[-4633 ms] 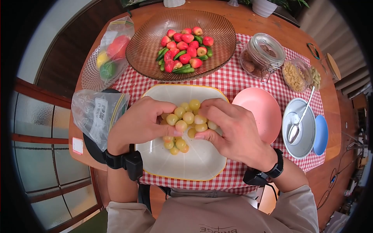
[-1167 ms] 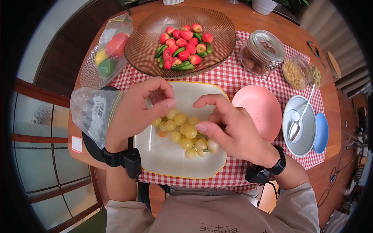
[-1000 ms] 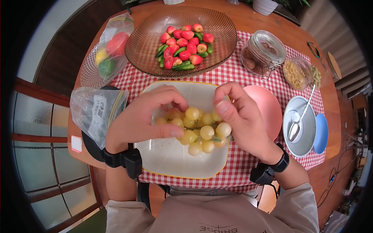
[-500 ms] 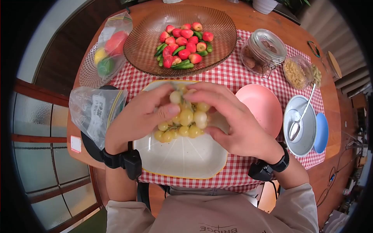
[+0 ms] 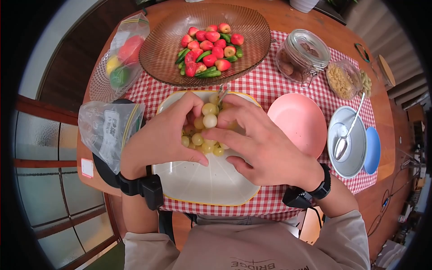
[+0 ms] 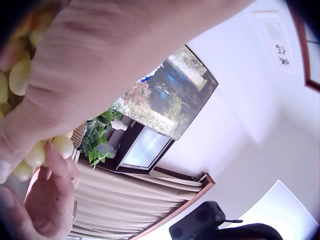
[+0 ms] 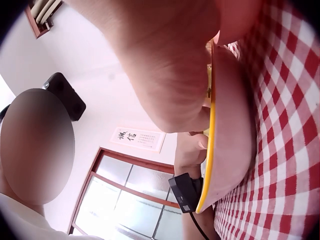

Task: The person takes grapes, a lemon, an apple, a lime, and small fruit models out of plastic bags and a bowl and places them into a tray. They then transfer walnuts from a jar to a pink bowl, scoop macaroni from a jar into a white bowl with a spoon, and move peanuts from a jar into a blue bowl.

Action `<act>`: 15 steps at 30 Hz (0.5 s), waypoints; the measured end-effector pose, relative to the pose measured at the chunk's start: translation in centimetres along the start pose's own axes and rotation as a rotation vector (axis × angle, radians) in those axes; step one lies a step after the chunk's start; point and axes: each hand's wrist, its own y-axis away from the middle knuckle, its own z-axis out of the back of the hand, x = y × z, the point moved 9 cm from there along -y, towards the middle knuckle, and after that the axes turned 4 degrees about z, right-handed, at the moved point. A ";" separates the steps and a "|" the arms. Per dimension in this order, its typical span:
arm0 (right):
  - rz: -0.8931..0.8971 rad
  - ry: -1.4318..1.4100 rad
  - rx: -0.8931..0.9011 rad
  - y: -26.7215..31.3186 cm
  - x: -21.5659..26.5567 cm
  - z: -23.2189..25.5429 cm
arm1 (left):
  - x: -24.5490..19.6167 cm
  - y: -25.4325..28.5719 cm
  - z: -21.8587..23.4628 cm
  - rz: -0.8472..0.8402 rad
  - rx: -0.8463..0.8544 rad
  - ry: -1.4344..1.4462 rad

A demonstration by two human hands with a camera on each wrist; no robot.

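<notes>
A bunch of yellow-green grapes is between both hands, over the far half of a white rectangular dish with a yellow rim. Its stem points up toward the far side. The left hand curls round the bunch from the left, its thumb along the near side. From the right, the right hand bends its fingers over the grapes, its thumb lower and apart. In the left wrist view, grapes show beside the left hand, with right fingertips touching them. The fingers hide part of the bunch.
A large brown glass bowl holds red fruits and small cucumbers. To the right are a pink plate, a metal bowl with a spoon, a blue plate and a walnut jar. Plastic bags lie left.
Both hands keep turning the bunch; it lay spread low across the dish a second ago and now stands more upright. The right fingers have closed in over it. The head view shifts slightly.
</notes>
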 end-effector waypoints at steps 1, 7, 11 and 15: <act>0.000 0.000 0.000 0.0 -0.1 -0.1 | -0.2 0.0 -0.1 0.000 0.000 0.000; -0.181 0.029 -0.032 0.6 -1.8 -0.3 | 0.5 -0.3 -1.3 0.026 0.047 0.094; -0.248 -0.017 -0.066 0.8 -2.4 0.5 | -0.6 -0.1 -0.5 -0.036 0.021 0.192; -0.215 -0.086 -0.048 0.4 -1.0 1.2 | -0.6 0.5 0.5 0.129 0.034 0.416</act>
